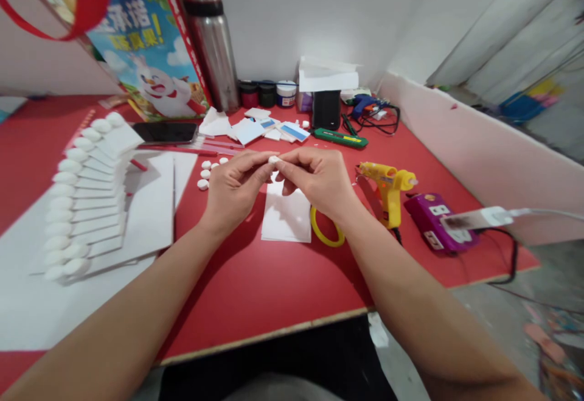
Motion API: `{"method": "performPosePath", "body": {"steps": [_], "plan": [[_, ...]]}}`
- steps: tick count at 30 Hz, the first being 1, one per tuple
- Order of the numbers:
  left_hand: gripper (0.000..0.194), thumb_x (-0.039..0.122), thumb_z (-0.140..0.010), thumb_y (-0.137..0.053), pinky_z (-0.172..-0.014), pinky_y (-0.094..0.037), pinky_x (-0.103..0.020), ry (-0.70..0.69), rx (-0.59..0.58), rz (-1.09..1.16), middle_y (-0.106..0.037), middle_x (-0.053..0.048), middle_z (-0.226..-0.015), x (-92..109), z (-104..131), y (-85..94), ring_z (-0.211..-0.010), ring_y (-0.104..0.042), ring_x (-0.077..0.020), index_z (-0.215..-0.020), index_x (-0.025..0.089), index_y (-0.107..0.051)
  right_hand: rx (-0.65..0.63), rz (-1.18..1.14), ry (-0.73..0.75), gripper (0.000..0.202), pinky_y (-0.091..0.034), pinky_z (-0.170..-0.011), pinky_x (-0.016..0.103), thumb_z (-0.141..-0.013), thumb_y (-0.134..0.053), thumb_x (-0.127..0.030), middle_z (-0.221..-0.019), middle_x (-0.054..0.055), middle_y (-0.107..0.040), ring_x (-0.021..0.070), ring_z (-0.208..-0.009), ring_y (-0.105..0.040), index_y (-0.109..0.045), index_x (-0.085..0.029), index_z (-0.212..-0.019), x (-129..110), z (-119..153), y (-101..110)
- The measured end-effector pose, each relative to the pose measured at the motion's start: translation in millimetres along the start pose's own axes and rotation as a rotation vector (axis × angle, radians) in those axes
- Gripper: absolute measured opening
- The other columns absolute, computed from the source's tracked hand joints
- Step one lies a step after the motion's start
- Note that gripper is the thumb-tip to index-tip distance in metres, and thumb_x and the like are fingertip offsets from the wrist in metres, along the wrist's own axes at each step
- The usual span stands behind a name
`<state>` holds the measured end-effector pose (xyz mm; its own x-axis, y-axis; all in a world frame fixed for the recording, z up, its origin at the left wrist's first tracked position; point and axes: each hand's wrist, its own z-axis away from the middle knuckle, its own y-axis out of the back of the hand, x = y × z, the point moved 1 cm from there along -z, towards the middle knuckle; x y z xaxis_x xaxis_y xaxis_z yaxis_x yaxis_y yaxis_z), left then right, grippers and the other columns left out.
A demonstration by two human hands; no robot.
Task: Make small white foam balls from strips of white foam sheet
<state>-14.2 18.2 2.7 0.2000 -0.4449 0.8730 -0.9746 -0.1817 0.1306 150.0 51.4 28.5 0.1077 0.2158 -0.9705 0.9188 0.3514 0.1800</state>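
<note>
The small white piece (274, 160) is between your two hands, above the top edge of the white cards (286, 218) on the red table (255, 291). Your left hand (237, 185) and your right hand (319, 176) both pinch it with thumb and fingertips; how the other fingers press, I cannot tell fully. Near your left hand lie several loose white discs (203, 185), which seem not yet used. Farther left, a fanned row of cards (98, 200) carries white discs along its outer end, so this part looks already made. Just beside the white cards is a yellow ring (335, 244), and beyond your right wrist a yellow glue gun (387, 185).
</note>
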Motion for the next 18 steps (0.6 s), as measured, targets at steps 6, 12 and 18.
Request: {"method": "performPosePath", "body": {"steps": [6, 12, 18], "plan": [[0.018, 0.028, -0.092, -0.068, -0.08, -0.058, -0.031, 0.005, -0.017, -0.036, -0.074, -0.008, -0.097, 0, 1, -0.4, -0.088, -0.07, -0.0198, -0.104, 0.019, -0.078, -0.158, -0.457, -0.389, 0.033, -0.057, -0.053, 0.027, -0.092, -0.066, -0.044, -0.083, 0.01, -0.075, 0.0138, -0.059, -0.065, -0.074, -0.013, -0.095, -4, -5, 11], [0.017, 0.027, -0.092, -0.067, -0.078, -0.057, -0.03, -0.05, -0.005, -0.087, -0.073, -0.007, -0.098, -3, 0, 0.1, -0.086, -0.069, -0.0183, -0.103, 0.021, -0.078, -0.201, -0.401, -0.317, 0.018, -0.045, -0.052, 0.023, -0.083, -0.075, -0.032, -0.068, -0.002, -0.059, 0.0059, -0.052, -0.044, -0.072, -0.014, -0.079, 2, -3, 7], [0.019, 0.031, -0.091, -0.069, -0.072, -0.056, -0.028, -0.022, 0.063, -0.072, -0.074, -0.006, -0.096, -1, 3, -6.3, -0.076, -0.066, -0.0154, -0.103, 0.02, -0.078, 0.148, 0.38, 0.107, 0.02, -0.035, -0.057, 0.028, -0.089, -0.066, -0.031, -0.064, 0.0, -0.062, 0.011, -0.058, -0.049, -0.072, -0.017, -0.076, 0, 1, -1]]}}
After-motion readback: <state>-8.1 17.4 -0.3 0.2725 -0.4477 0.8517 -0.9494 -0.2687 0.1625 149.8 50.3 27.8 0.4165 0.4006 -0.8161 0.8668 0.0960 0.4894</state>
